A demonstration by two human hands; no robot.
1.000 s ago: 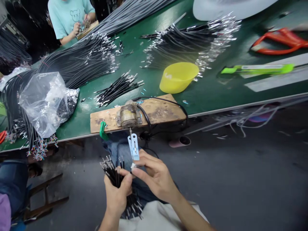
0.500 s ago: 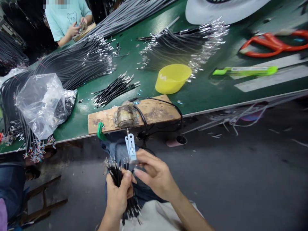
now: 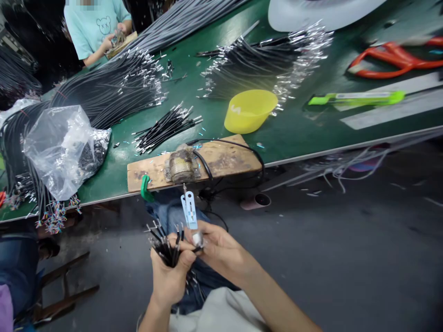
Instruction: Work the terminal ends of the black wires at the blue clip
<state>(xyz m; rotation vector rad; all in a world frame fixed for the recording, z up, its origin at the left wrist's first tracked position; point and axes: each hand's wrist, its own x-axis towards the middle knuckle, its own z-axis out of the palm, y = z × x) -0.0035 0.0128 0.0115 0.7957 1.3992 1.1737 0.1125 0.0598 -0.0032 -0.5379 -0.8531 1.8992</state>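
Note:
Low over my lap, my left hand [image 3: 168, 279] is closed round a bundle of short black cables [image 3: 166, 246], their stripped, pale ends fanning upward. A light blue clothespin-like clip [image 3: 189, 210] hangs by a thin shaft from a grimy small motor [image 3: 182, 165]. My right hand [image 3: 223, 251] is closed at the clip's lower end, its fingers round a silvery-white tip [image 3: 197, 238]. One black cable end reaches from the left hand to these fingers. The exact contact there is partly hidden.
The motor sits on a wooden board [image 3: 228, 159] with a green clamp [image 3: 145, 188] at the green table's [image 3: 294, 138] edge. Around lie black cables [image 3: 166, 129], a plastic bag [image 3: 58, 147], a yellow ring [image 3: 249, 110], a green cutter [image 3: 358, 98] and orange-handled scissors [image 3: 384, 60]. A co-worker [image 3: 98, 32] sits opposite.
My right thumb and fingers have closed in at the clip's lower end, where they were apart. The left hand has tilted, and its cable ends spread wider. The clip's tip has turned.

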